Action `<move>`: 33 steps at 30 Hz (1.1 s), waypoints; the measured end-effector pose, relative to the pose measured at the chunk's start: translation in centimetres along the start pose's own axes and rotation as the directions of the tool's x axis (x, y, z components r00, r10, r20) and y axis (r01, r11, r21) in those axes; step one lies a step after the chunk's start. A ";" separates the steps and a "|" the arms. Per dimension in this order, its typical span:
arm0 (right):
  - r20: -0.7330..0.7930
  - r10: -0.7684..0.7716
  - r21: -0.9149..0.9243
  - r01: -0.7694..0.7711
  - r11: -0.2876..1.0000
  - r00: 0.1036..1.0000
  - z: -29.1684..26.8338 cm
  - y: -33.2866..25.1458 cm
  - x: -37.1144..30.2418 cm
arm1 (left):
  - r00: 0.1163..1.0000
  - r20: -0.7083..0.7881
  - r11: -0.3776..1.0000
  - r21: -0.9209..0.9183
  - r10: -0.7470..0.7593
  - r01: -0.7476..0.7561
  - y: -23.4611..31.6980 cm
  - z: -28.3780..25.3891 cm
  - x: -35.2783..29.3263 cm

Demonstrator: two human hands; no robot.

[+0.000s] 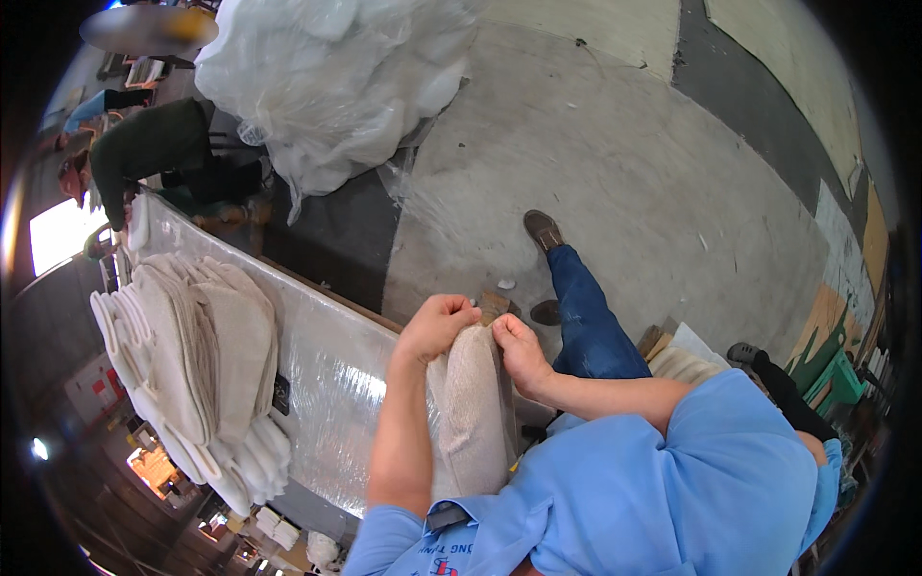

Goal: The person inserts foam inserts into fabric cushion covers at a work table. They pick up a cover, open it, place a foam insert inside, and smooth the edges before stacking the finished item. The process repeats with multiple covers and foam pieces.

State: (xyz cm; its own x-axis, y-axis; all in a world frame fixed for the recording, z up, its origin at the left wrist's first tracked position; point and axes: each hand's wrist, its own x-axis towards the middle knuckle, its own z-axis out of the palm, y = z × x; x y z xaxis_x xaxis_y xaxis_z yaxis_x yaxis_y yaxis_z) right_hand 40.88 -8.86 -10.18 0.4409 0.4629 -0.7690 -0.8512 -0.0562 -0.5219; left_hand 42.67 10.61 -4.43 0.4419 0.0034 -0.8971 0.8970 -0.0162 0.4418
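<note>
Stretching from both pinching hands [432, 329] [523, 357] toward the blue shirt [615, 490], beige fabric [473, 413].

Room over wrapped tabletop [331, 360] between hands [432, 331] and fabric stack [187, 346]; stack blocks farther left.

Premises present as a production workshop; evidence: 1 long film-covered worktable [327, 365], piled fabric pieces [230, 336], bulky plastic-wrapped white heap [336, 86], grey concrete floor [624, 163]; co-worker [154, 144] bending at worktable's far end.
</note>
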 end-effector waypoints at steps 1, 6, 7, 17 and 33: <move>-0.010 0.023 0.021 -0.023 1.000 1.000 0.5 0.0 0.2 | 0.998 -0.052 0.992 -0.117 0.033 -0.039 -1.0 0.5 -0.1; 0.004 0.049 0.063 -0.049 0.997 0.999 1.2 0.2 1.7 | 0.958 -0.278 0.912 -0.369 0.078 -0.181 -4.2 2.4 -0.1; 0.013 0.046 0.043 -0.047 0.998 0.999 1.1 0.0 1.9 | 0.947 -0.309 0.905 -0.372 0.088 -0.206 -4.6 2.5 -0.1; 0.047 0.204 -0.034 -0.203 0.979 0.978 2.8 -3.2 3.6 | 0.885 -0.459 0.864 -0.414 0.076 -0.289 -7.3 2.6 0.6; -0.058 0.323 0.135 -0.313 0.940 0.945 0.5 -6.3 1.0 | 0.913 -0.345 0.959 -0.096 0.218 -0.265 -3.1 3.8 1.0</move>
State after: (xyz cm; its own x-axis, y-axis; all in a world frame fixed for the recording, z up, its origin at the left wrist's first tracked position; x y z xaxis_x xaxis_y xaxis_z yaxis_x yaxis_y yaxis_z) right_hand 46.56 -7.59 -7.48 0.1578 0.3678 -0.9164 -0.9766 -0.0789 -0.1999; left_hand 40.27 6.91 -6.76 0.6031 0.3447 -0.7193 0.7448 0.0796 0.6626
